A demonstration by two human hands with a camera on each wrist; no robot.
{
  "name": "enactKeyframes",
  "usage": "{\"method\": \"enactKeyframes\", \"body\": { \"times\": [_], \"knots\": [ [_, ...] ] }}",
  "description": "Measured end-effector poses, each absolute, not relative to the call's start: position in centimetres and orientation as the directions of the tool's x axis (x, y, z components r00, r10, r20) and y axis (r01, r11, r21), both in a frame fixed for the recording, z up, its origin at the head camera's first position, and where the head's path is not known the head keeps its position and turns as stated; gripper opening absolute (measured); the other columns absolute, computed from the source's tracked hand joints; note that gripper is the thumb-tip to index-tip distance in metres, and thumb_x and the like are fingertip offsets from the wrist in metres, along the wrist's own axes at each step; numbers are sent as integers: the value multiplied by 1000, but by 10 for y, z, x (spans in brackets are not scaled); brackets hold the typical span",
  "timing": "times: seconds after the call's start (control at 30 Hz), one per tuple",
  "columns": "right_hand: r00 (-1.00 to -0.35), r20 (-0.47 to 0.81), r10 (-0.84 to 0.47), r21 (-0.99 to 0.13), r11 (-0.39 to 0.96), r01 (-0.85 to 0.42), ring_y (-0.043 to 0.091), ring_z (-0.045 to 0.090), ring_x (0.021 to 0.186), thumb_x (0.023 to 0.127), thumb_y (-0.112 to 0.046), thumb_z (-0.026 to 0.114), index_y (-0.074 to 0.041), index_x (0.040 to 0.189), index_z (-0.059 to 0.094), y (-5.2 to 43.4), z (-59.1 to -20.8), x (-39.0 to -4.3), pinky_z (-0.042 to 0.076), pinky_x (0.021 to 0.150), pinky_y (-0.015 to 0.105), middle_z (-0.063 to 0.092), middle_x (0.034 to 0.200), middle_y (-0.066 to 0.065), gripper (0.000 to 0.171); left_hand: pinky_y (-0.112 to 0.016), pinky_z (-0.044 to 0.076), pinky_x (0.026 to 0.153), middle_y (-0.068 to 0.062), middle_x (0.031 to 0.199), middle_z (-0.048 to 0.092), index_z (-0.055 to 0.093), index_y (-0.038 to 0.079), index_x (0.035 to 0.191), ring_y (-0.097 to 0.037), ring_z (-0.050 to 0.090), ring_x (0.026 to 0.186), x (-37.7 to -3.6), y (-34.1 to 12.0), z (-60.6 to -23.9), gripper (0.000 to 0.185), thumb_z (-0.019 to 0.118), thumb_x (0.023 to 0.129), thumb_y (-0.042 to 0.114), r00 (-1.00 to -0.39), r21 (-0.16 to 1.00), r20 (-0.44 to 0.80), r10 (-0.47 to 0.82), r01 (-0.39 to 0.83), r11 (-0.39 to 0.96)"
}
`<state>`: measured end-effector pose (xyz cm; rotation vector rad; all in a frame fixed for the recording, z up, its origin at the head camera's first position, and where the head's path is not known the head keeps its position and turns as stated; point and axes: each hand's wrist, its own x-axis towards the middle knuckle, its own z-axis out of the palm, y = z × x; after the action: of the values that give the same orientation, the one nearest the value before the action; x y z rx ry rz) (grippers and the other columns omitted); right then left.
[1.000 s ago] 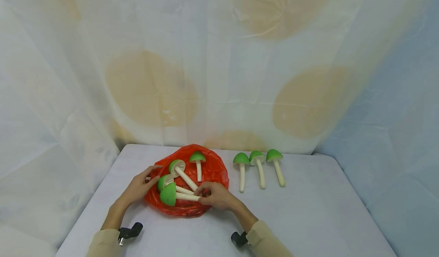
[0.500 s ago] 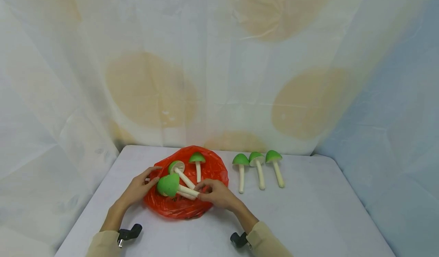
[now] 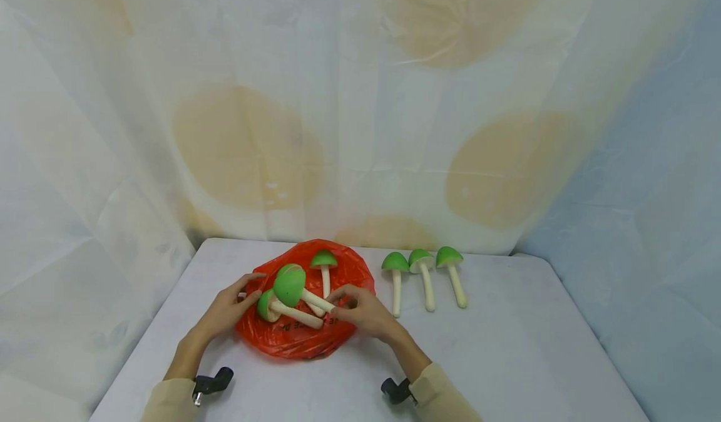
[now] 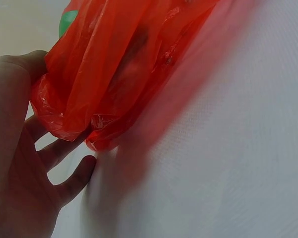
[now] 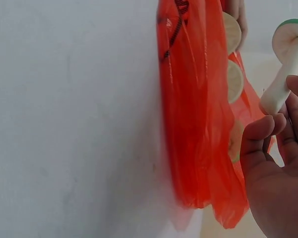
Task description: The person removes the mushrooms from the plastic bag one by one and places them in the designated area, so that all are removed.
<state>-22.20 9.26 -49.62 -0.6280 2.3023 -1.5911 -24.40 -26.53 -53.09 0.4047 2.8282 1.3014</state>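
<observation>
An open red plastic bag (image 3: 298, 345) lies at the table's left side, with several green-capped toy mushrooms in it. My left hand (image 3: 224, 308) grips the bag's left rim, the thumb on one side and fingers on the other in the left wrist view. Above the bag, my right hand (image 3: 366, 312) pinches the stem end of a toy mushroom (image 5: 286, 78), its cap pointing left. Below it lies another toy mushroom (image 3: 294, 313). One more toy mushroom (image 3: 324, 260) lies at the back of the bag. The held cap partly hides a further one.
Three more toy mushrooms (image 3: 397, 263) lie in a row right of the bag, near the back edge. They rest on a white-covered table (image 3: 507, 359). Pale curtains (image 3: 360, 96) hang behind and at both sides.
My right hand has lifted the mushroom from the front of the bag; its cap has moved up and to the right. The left hand stays at the bag's rim.
</observation>
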Motion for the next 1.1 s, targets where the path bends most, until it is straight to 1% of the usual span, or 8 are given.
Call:
{"method": "enactKeyframes", "body": {
  "times": [0.33,0.47,0.57,0.67,0.73,0.83,0.97,1.1],
  "knots": [
    [-904,56,-424,-935,294,-196,19,55,80,94,-25,70,-23,111,69,116,-489,-227,48,66,28,62,89,11,17,-51,56,90,-13,140,57,51,31,140,-34,62,112,-246,-264,-531,40,58,102,41,-971,752,83,226,209,625],
    [-912,72,-404,-949,254,-187,20,55,79,95,-22,70,-19,112,69,127,-492,-230,49,67,30,63,91,13,17,-50,56,90,-14,140,56,51,31,140,-34,62,111,-246,-263,-531,41,58,102,42,-972,755,77,221,201,624],
    [-925,70,-374,-955,243,-171,20,55,79,94,-20,71,-18,111,69,135,-495,-231,48,69,31,64,92,13,17,-50,56,90,-14,140,57,51,31,140,-35,62,111,-246,-262,-531,41,58,102,41,-973,756,74,219,198,623],
    [-941,66,-333,-956,250,-156,20,55,79,94,-20,71,-18,111,70,144,-497,-231,50,69,34,64,94,11,17,-50,56,90,-14,140,57,51,31,141,-35,62,111,-246,-262,-532,41,58,102,40,-972,755,73,221,199,625],
    [-946,74,-316,-957,243,-156,20,56,78,94,-18,71,-15,111,70,150,-498,-231,51,68,36,63,97,10,18,-49,56,90,-14,139,57,51,30,141,-34,63,110,-246,-261,-533,41,58,102,40,-972,752,71,223,199,628],
    [-950,87,-301,-959,234,-162,28,59,80,94,-17,72,-13,111,69,157,-499,-231,52,68,36,61,103,8,18,-46,57,87,-14,138,58,51,31,140,-33,63,108,-246,-261,-533,40,59,102,39,-974,752,69,218,194,630],
    [-955,95,-280,-959,230,-163,41,59,82,94,-13,70,-13,112,69,166,-498,-231,51,63,33,60,105,8,19,-45,57,86,-14,138,58,51,31,141,-32,62,107,-246,-262,-533,40,59,102,39,-974,753,66,216,191,630],
    [-962,94,-256,-962,225,-154,42,59,83,94,-12,70,-14,113,69,176,-496,-231,50,64,34,61,106,9,19,-47,57,87,-15,139,57,51,30,141,-33,62,108,-246,-261,-533,40,59,102,38,-974,753,70,215,193,629]
  ]
}}
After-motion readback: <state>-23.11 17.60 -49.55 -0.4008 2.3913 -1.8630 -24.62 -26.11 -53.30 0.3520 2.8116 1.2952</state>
